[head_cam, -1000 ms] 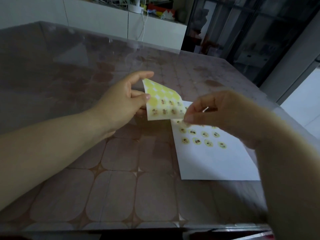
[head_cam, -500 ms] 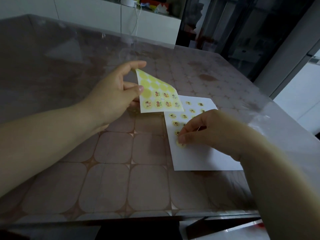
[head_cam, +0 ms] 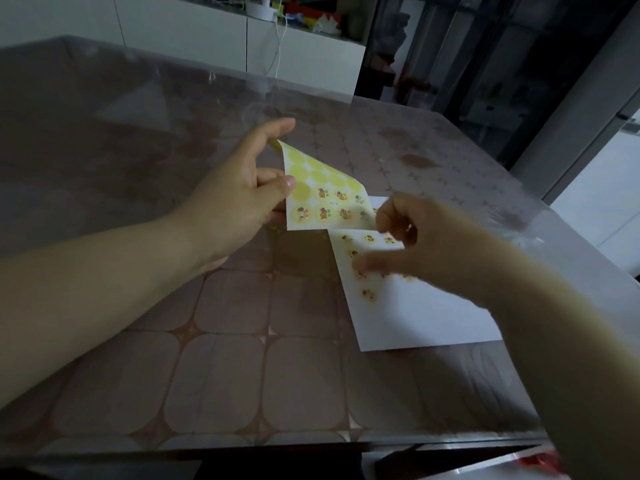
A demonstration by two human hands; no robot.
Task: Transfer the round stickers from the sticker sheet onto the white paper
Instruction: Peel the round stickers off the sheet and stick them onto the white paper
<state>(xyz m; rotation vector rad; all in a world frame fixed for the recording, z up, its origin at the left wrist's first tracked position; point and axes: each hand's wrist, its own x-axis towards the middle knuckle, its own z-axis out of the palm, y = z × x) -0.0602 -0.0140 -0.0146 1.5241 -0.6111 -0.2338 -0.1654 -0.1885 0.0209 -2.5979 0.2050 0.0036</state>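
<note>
My left hand [head_cam: 235, 202] pinches the left edge of the yellow sticker sheet [head_cam: 325, 199] between thumb and fingers and holds it tilted above the table. The sheet's upper rows are blank circles; two rows of printed round stickers remain at its lower part. The white paper [head_cam: 415, 317] lies flat on the table to the right, with several round stickers [head_cam: 367, 294] stuck on its upper part. My right hand [head_cam: 433, 244] hovers blurred over the paper, curled fingertips at the sheet's lower right corner, thumb spread apart below them. I see nothing held in it.
The table [head_cam: 225, 375] has a brown tiled pattern under a clear cover; its near edge [head_cam: 242, 448] runs along the bottom. A white cabinet [head_cam: 190, 29] with clutter stands beyond the far edge, and dark glass doors at the back right.
My right hand pressed a sticker onto the paper's left part, then lifted and moved up to the sheet's lower right corner. My left hand kept holding the sheet.
</note>
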